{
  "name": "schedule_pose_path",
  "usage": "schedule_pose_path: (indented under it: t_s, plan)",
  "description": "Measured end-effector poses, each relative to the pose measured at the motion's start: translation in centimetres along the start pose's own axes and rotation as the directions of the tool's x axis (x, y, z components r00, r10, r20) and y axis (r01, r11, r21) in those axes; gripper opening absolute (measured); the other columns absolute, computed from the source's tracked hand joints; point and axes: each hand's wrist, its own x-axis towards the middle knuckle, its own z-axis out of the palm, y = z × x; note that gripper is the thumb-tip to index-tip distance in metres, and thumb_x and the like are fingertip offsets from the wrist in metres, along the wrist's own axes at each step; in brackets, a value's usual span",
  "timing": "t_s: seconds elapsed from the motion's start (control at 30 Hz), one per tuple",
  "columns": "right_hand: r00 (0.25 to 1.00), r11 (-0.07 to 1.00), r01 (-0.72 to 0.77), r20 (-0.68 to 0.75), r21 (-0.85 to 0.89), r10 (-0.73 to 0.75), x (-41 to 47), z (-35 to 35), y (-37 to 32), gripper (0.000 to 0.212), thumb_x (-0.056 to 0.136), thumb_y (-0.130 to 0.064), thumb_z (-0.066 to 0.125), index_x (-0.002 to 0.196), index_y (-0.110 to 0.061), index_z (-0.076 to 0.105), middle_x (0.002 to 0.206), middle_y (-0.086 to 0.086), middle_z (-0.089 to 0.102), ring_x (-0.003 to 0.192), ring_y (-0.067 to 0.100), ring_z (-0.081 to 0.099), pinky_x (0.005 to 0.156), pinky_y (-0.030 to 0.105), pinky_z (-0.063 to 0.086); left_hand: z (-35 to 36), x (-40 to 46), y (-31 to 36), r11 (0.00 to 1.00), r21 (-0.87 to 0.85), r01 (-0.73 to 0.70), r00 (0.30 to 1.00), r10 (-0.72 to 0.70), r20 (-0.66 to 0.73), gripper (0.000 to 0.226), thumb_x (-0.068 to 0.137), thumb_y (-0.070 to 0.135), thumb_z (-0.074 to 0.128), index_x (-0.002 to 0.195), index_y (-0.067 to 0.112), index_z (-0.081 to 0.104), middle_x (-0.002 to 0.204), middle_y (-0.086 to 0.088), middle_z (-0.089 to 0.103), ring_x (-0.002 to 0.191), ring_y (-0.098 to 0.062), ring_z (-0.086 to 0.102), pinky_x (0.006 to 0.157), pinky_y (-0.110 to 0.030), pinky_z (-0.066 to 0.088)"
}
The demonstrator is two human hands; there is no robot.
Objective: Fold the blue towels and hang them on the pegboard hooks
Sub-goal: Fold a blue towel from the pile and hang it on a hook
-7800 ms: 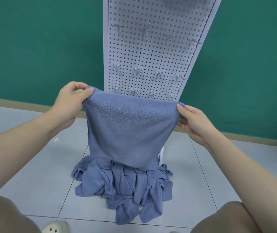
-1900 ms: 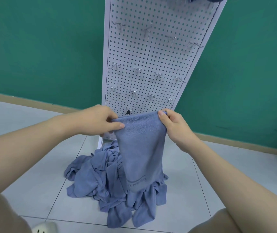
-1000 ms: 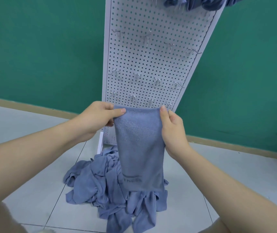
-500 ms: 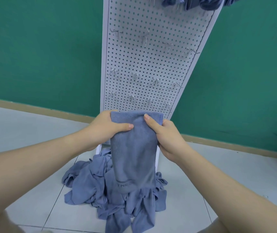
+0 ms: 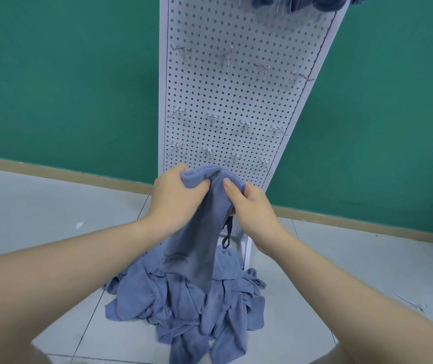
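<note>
We have our left hand (image 5: 176, 198) curled round the top of the folded blue towel (image 5: 197, 237), fingers bunching the upper fold. Our right hand (image 5: 249, 206) grips the same towel from the other side, thumb laid across the front, fingers wrapped behind. Both hands sit close together, almost touching, towel gathered into a narrow strip between them. It hangs down in front of us, a stitched logo near its lower end; a dark hanging loop (image 5: 227, 236) dangles below our right hand.

Under it, the pile of blue towels (image 5: 183, 311) lies crumpled on the tiled floor (image 5: 39, 219) at the foot of the white pegboard (image 5: 236, 88). The pegboard stands just behind our hands, with rows of bare metal hooks (image 5: 211, 118). More hung towels (image 5: 302, 2) show at its top edge. Green wall (image 5: 65, 74) behind.
</note>
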Motion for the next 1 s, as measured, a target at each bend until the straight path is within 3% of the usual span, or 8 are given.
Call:
schedule_pose_path:
  t_s: [0.07, 0.13, 0.23, 0.33, 0.47, 0.7, 0.87, 1.0]
  plan:
    - [1.0, 1.0, -0.001, -0.01, -0.001, 0.001, -0.2, -0.1, -0.4, 0.072, 0.092, -0.062, 0.052, 0.098, 0.009, 0.054, 0.082, 0.034, 0.054, 0.072, 0.017, 0.046, 0.071, 0.037, 0.039, 0.2, -0.2, 0.2, 1.0, -0.006, -0.006, 1.0, 0.006, 0.01, 0.038, 0.089, 0.025, 0.073, 0.071, 0.016, 0.042, 0.061, 0.005, 0.042, 0.055, -0.009, 0.037, 0.05, -0.022, 0.03]
    - [1.0, 0.999, 0.018, -0.012, -0.042, -0.019, -0.5, -0.3, -0.7, 0.048, 0.105, -0.043, 0.053, 0.078, -0.004, 0.047, 0.068, 0.013, 0.041, 0.062, 0.012, 0.038, 0.062, 0.03, 0.033, 0.2, -0.2, 0.0, 0.999, -0.043, -0.013, 0.999, 0.014, 0.029, 0.041, 0.089, 0.027, 0.077, 0.069, 0.015, 0.043, 0.059, 0.006, 0.045, 0.054, -0.007, 0.038, 0.05, -0.018, 0.031]
    - [0.997, 0.987, 0.073, -0.015, -0.144, -0.076, -0.4, -0.5, -0.4, 0.044, 0.107, -0.034, 0.054, 0.068, -0.019, 0.038, 0.061, -0.005, 0.035, 0.049, 0.006, 0.029, 0.049, 0.024, 0.024, 0.1, 0.0, -0.3, 0.99, -0.144, 0.006, 0.995, 0.008, 0.098, 0.029, 0.088, 0.028, 0.081, 0.081, 0.006, 0.065, 0.073, -0.01, 0.068, 0.067, -0.016, 0.058, 0.063, -0.033, 0.053]
    - [0.995, 0.981, 0.087, -0.027, -0.17, -0.093, -0.2, -0.7, -0.3, 0.046, 0.107, -0.034, 0.053, 0.067, -0.02, 0.036, 0.059, -0.007, 0.031, 0.045, 0.006, 0.027, 0.046, 0.022, 0.022, -0.2, -0.4, 0.2, 0.977, -0.209, 0.026, 0.987, 0.007, 0.158, 0.01, 0.093, 0.019, 0.076, 0.093, 0.009, 0.077, 0.088, -0.012, 0.077, 0.078, -0.022, 0.07, 0.068, -0.025, 0.06]
    - [0.996, 0.982, 0.088, -0.004, -0.168, -0.09, -0.2, -0.9, -0.4, 0.044, 0.108, -0.034, 0.051, 0.069, -0.02, 0.037, 0.059, -0.008, 0.032, 0.045, 0.005, 0.027, 0.046, 0.021, 0.022, -0.7, -1.1, 0.9, 0.974, -0.225, 0.016, 0.986, 0.022, 0.166, 0.01, 0.097, 0.016, 0.071, 0.097, 0.014, 0.08, 0.09, -0.009, 0.078, 0.079, -0.022, 0.074, 0.062, -0.01, 0.051]
    - [0.992, 0.97, 0.128, 0.013, -0.206, -0.128, -0.2, -0.6, -0.6, 0.044, 0.109, -0.03, 0.049, 0.068, -0.02, 0.038, 0.053, -0.013, 0.032, 0.044, 0.004, 0.031, 0.046, 0.019, 0.026, -1.3, -0.9, 1.2, 0.974, -0.217, -0.06, 0.991, 0.084, 0.104, 0.006, 0.092, 0.024, 0.077, 0.089, 0.023, 0.082, 0.081, 0.001, 0.078, 0.075, -0.028, 0.071, 0.077, -0.051, 0.062]
    - [0.99, 0.968, 0.139, 0.03, -0.209, -0.136, -0.2, -0.1, -0.7, 0.038, 0.109, -0.03, 0.047, 0.074, -0.016, 0.045, 0.06, -0.007, 0.035, 0.047, 0.005, 0.029, 0.047, 0.021, 0.026, -1.4, -1.3, 1.5, 0.975, -0.208, -0.082, 0.986, 0.11, 0.126, 0.008, 0.091, 0.024, 0.078, 0.086, 0.028, 0.083, 0.079, 0.004, 0.078, 0.075, -0.011, 0.067, 0.079, -0.051, 0.062]
    - [0.993, 0.973, 0.12, 0.017, -0.198, -0.119, -0.1, 0.3, -0.7, 0.038, 0.109, -0.031, 0.047, 0.074, -0.016, 0.043, 0.06, -0.006, 0.035, 0.048, 0.005, 0.029, 0.048, 0.021, 0.025, -1.5, -1.3, 1.4, 0.975, -0.21, -0.067, 0.979, 0.105, 0.177, 0.016, 0.097, 0.026, 0.071, 0.086, 0.023, 0.082, 0.077, 0.002, 0.076, 0.07, -0.009, 0.064, 0.073, -0.035, 0.061]
